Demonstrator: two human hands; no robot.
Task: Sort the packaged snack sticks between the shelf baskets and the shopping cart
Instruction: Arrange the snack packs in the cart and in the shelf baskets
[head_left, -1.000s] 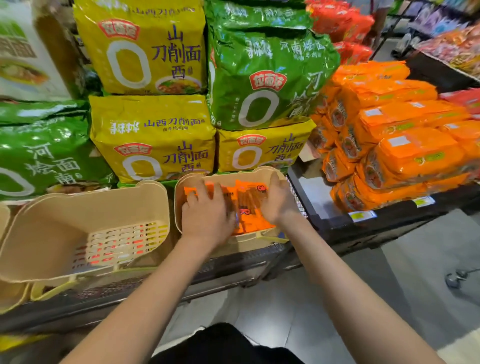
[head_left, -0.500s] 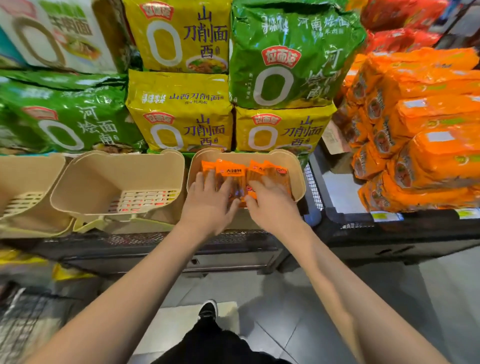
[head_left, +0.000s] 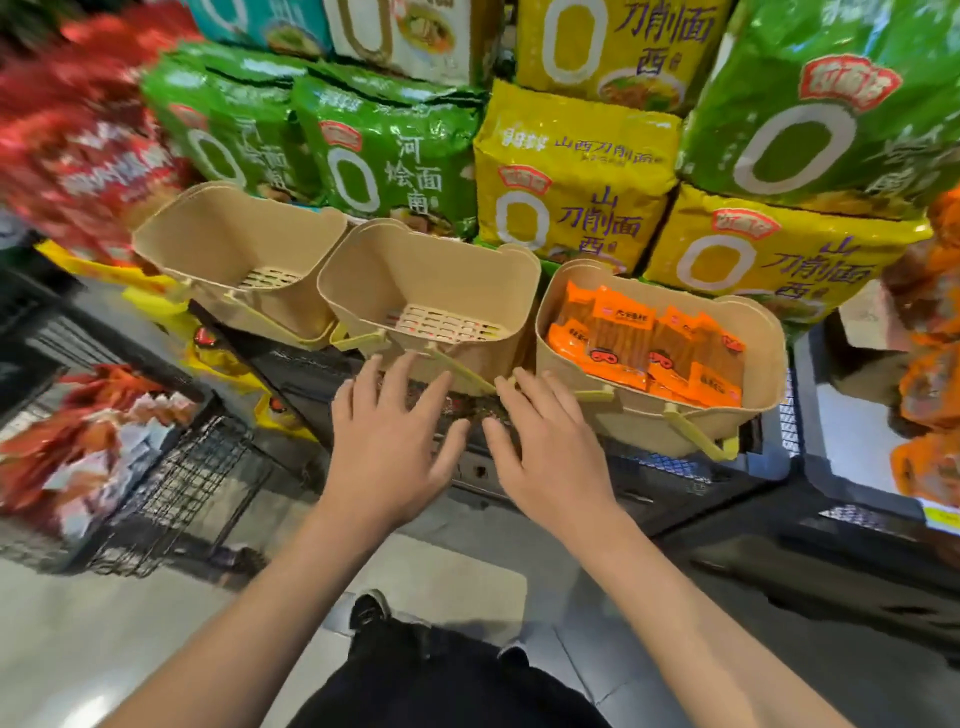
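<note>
Hands hover empty just in front of the shelf edge: the left hand (head_left: 387, 441) and the right hand (head_left: 550, 447) both have fingers spread wide and straight, holding nothing. The orange snack stick packets (head_left: 649, 345) stand packed upright in the right basket (head_left: 748, 415), just beyond the right hand; the middle basket (head_left: 363, 260) and the left basket (head_left: 171, 234) look bare inside. A wire shopping cart (head_left: 176, 483) sits low to the left, holding red packets. To do the next pick well, I judge it best to reach over the near rim, pinch a few packets by their top edges and lift straight up, so the basket's loose handle and its neighbours are not dragged along
</note>
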